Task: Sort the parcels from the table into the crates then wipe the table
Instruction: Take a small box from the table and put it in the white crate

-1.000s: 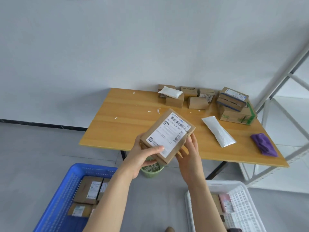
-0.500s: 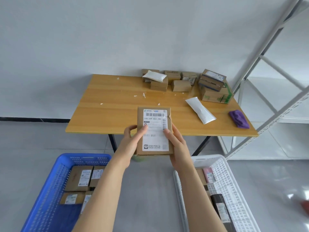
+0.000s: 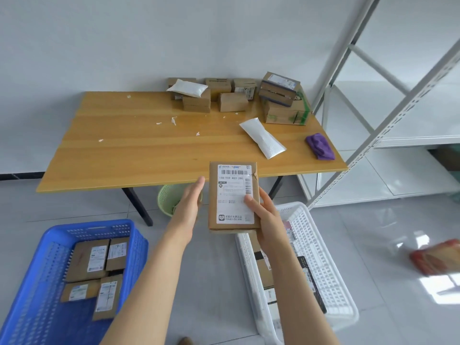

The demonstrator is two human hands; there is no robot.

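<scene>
My right hand [image 3: 267, 215] grips a flat cardboard parcel with a white shipping label [image 3: 232, 195], held upright in front of the table's near edge, thumb across the label. My left hand [image 3: 188, 205] hovers just left of the parcel, fingers straight, apart from it. On the floor sit a blue crate [image 3: 37, 282] with several labelled boxes at lower left and a white crate [image 3: 321, 265] with several parcels under my right forearm. On the wooden table [image 3: 139, 150] remain several cardboard boxes [image 3: 232, 102], a white pouch [image 3: 262, 138], another white pouch [image 3: 187, 87] on a box, and a purple cloth [image 3: 319, 146].
Paper scraps [image 3: 173, 120] lie scattered on the tabletop. A green wastebasket [image 3: 169, 197] stands under the table. A white metal shelf rack [image 3: 388, 108] stands to the right. A red-orange object [image 3: 435, 257] lies blurred on the floor at far right.
My left hand has let go of the parcel and moved slightly left. The right hand alone now holds it, shifted to the right above the white crate's edge.
</scene>
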